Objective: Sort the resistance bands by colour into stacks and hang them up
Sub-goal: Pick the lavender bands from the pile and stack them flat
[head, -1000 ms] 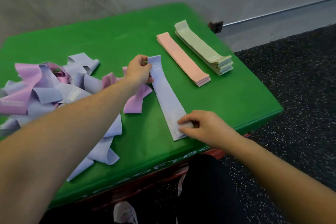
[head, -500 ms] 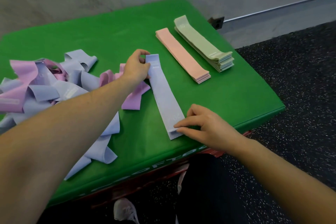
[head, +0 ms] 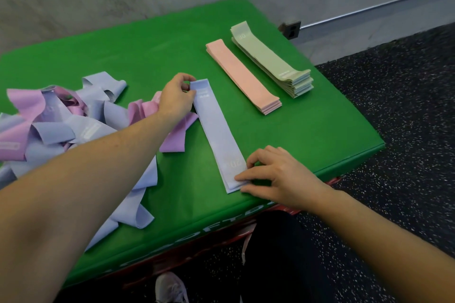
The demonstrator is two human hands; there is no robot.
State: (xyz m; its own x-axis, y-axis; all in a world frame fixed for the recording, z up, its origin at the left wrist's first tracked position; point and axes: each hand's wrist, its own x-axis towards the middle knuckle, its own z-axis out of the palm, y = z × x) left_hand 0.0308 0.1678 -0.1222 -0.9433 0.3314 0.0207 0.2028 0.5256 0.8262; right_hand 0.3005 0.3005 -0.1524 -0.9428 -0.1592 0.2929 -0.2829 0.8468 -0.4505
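A flat lavender-blue band [head: 219, 135] lies stretched out on the green box top [head: 147, 51]. My left hand [head: 176, 99] pinches its far end between thumb and fingers. My right hand [head: 275, 176] holds its near end, fingertips curled on the corner. To the right lie a neat pink stack [head: 242, 76] and a thicker sage-green stack [head: 273, 60]. At the left sits a loose heap of purple and lavender-blue bands [head: 56, 118], partly hidden by my left forearm.
The green box stands against a grey wall, with its right and near edges close to the stacks. A dark speckled floor [head: 406, 130] lies to the right. A wall socket [head: 291, 30] sits behind the green stack. My shoe [head: 170, 288] shows below.
Both hands stay on the band's two ends. The right fingers have curled more over the near corner, and the band lies slightly straighter.
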